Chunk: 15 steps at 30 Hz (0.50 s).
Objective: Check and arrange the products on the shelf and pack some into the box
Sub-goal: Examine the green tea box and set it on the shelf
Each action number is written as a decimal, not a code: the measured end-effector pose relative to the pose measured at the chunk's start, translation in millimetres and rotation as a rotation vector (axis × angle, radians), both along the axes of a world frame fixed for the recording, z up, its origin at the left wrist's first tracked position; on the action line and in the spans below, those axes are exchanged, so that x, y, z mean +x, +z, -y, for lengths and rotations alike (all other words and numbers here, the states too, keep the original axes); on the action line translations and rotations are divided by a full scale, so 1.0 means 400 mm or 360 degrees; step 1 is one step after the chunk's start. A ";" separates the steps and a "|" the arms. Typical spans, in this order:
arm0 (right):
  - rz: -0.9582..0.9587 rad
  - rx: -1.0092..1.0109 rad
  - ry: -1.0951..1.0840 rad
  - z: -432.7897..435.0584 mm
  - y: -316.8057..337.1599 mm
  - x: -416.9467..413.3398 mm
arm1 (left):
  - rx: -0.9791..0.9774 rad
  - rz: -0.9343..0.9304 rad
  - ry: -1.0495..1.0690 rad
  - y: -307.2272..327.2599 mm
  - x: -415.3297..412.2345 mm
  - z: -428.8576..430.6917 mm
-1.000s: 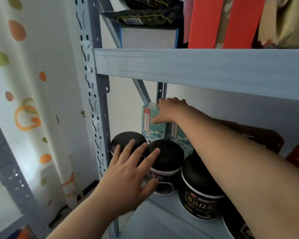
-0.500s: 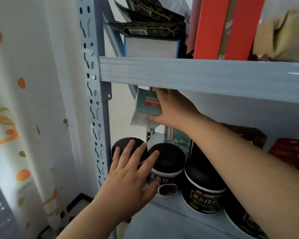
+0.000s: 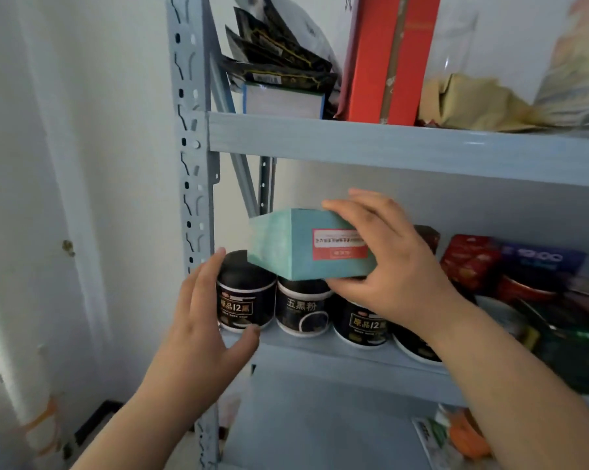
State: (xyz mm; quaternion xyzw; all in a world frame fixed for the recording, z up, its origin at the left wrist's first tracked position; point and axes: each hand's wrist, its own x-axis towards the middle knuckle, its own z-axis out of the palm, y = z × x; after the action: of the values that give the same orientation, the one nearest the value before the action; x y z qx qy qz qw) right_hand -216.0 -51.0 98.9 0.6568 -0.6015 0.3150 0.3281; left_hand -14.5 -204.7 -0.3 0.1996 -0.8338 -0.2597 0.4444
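Note:
My right hand (image 3: 384, 262) grips a teal carton (image 3: 286, 245) with a red label, lying on its side in the air in front of the middle shelf (image 3: 337, 364) and above a row of black jars. My left hand (image 3: 201, 320) is open, its fingers against the left side of the leftmost black jar (image 3: 245, 300) and its thumb under the jar's front. Two more black jars (image 3: 301, 308) (image 3: 364, 323) stand to the right along the shelf edge.
A blue-grey metal rack post (image 3: 191, 164) stands left of the jars. The upper shelf (image 3: 388, 147) holds dark pouches (image 3: 279, 62), a white box (image 3: 283, 103) and a red box (image 3: 384, 56). Red and dark packets (image 3: 473, 262) crowd the middle shelf's right. A wall lies at the left.
My right hand has pulled the teal carton out from behind the jars and forward, turning it on its side. My left hand slid from the jar lids to the left jar's side.

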 end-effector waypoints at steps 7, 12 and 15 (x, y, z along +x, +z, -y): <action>0.0850 0.0264 0.0400 -0.043 0.031 0.149 | 0.0518 -0.0180 -0.0420 -0.003 0.093 -0.008; 0.1808 0.0356 0.0612 0.026 -0.097 0.207 | 0.1049 -0.0456 -0.0471 -0.084 0.155 -0.064; 0.2117 0.0491 0.0673 0.056 -0.213 0.252 | 0.1491 -0.0595 -0.0488 -0.113 0.173 -0.082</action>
State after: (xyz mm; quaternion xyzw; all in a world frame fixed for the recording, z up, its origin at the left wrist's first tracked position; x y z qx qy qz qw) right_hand -115.1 -73.3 13.8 0.4670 -0.5716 0.6170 -0.2729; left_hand 54.5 -171.7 -45.4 0.2028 -0.5545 -0.6979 0.4054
